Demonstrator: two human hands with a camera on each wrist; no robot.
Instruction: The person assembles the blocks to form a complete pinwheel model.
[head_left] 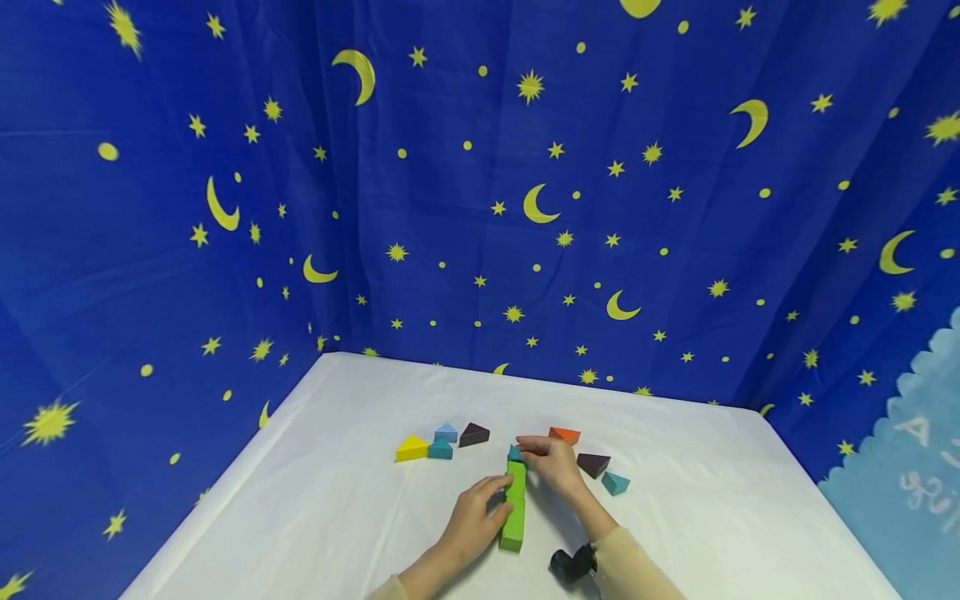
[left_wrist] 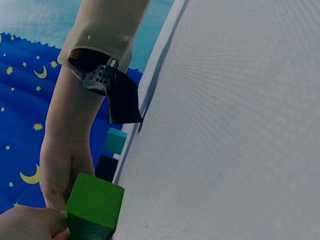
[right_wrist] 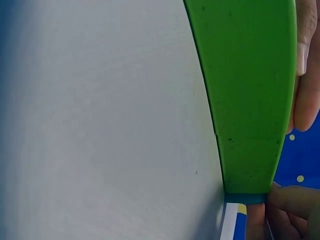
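On the white table a green block (head_left: 512, 525) lies end to end with another green block (head_left: 516, 479), forming one straight row. My left hand (head_left: 471, 518) rests along the left side of this row, its fingers and thumb touching the green blocks; in the right wrist view its fingers (right_wrist: 307, 95) lie beside the long green face. At the row's far end is a small teal triangular block (head_left: 515, 454). My right hand (head_left: 553, 463) pinches that block between thumb and fingers, against the end of the green row. Its fingers partly hide the teal block.
Left of the row lie yellow (head_left: 412, 449), teal (head_left: 440, 450), light blue (head_left: 446, 432) and dark (head_left: 474, 434) triangular blocks. To the right are orange (head_left: 566, 435), dark (head_left: 594, 464) and teal (head_left: 616, 482) ones. A blue star-patterned curtain (head_left: 450, 208) stands behind the table.
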